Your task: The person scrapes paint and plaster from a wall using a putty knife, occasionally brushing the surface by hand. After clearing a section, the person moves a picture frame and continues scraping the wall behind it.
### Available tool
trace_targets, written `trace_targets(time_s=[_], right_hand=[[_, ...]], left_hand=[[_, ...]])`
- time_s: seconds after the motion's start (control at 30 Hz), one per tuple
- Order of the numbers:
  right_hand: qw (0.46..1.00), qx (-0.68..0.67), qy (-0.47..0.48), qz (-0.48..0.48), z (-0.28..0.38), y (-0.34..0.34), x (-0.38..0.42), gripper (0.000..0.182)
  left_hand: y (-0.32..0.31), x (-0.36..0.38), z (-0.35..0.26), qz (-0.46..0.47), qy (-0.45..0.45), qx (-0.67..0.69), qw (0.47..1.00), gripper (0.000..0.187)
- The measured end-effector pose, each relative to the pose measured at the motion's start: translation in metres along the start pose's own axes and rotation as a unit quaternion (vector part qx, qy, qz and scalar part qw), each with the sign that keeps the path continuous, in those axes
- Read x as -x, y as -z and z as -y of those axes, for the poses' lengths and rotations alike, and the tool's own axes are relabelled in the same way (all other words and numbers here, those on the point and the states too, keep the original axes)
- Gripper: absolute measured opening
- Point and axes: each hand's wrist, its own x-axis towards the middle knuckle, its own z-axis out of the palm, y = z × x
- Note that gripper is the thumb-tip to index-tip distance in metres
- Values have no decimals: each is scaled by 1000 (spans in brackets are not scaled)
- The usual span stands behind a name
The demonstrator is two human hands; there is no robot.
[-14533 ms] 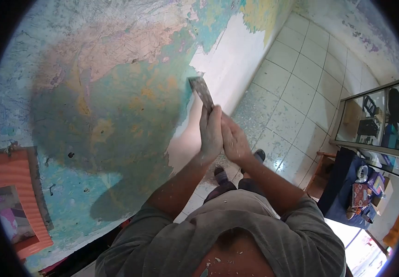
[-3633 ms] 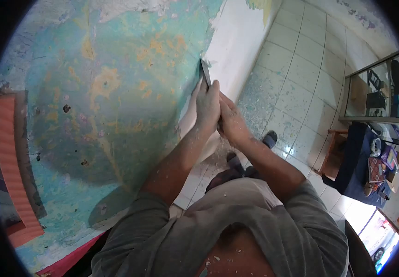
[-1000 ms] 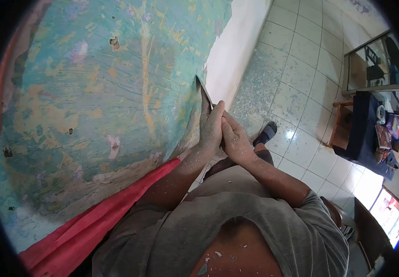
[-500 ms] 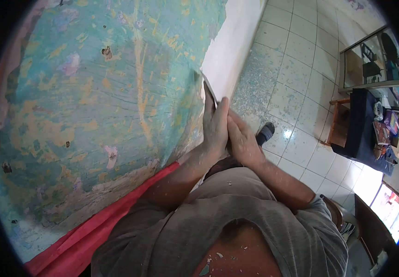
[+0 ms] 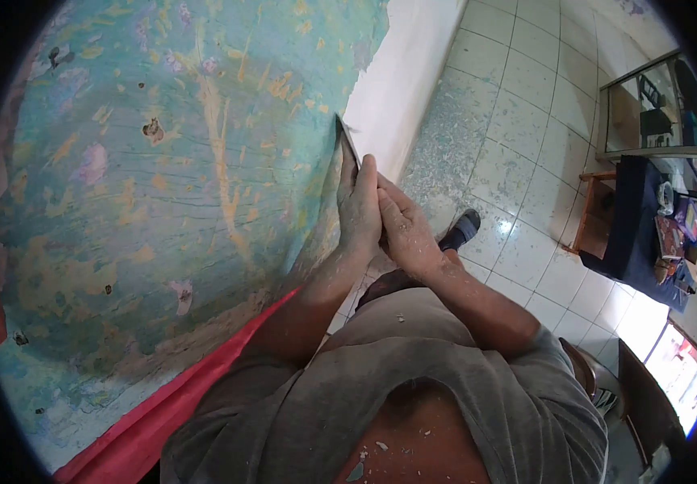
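My left hand [image 5: 359, 211] is wrapped round a flat metal scraper [image 5: 350, 139], its fingers pointing up along the tool. The scraper's tip touches the wall [image 5: 154, 185] where green paint meets a white bare strip [image 5: 376, 105]. Against the left hand presses my right hand [image 5: 405, 230], its fingers closed round the tool's lower end, which the hands hide. Pale dust and flakes cover both hands and forearms.
Paint flakes lie on the tiled floor [image 5: 453, 137] beside the wall. A red cloth [image 5: 179, 391] hangs at the lower left. A dark-covered table [image 5: 635, 226] with packages and a glass cabinet [image 5: 647, 105] stand at the right. My sandalled foot [image 5: 465, 228] is below.
Both hands and the scraper have shifted slightly left and up along the paint's edge. The view has moved a little, so the wall marks sit lower and further left.
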Motion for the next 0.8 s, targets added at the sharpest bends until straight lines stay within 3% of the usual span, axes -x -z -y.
trace_targets(time_s=[0.07,0.1,0.13,0.2,0.23,0.33,0.4,0.43,0.5,0.53,0.67,0.73,0.8], right_hand=[[966,-175,-191,14,-10,-1,-6,48],[966,-155,-204,13,-11,2,-4,50],[967,-154,-203,11,-6,4,2,50],[999,29,-12,-29,4,2,15,50],[999,28,-11,-27,3,2,9,50],[995,29,-94,31,-6,4,-16,49],[990,-43,-130,-36,-6,4,-38,48],[993,15,-116,-21,2,13,-35,47],[996,29,-78,-27,11,14,-9,47],[998,45,-39,-31,15,12,3,47],[995,28,-90,19,-4,12,-19,46],[997,7,-79,-24,-9,11,-33,45],[969,-9,-248,9,22,22,-33,46]], left_hand=[[-2,-10,-9,-10,43,-22,999,55],[-3,-7,-7,-7,48,-23,999,55],[-6,-9,-3,-8,50,14,999,54],[-8,-14,9,-14,53,87,995,52],[-8,-17,16,-19,55,121,991,51],[-9,-31,14,7,77,247,966,47],[-20,-54,21,13,96,239,966,56],[-23,-47,15,13,94,238,966,56],[-26,-21,0,-17,8,247,969,59],[-25,-17,2,-17,8,248,969,59],[-19,-16,23,-11,101,300,949,62],[-22,-50,25,30,39,212,976,62],[-28,-51,31,28,71,266,961,61]])
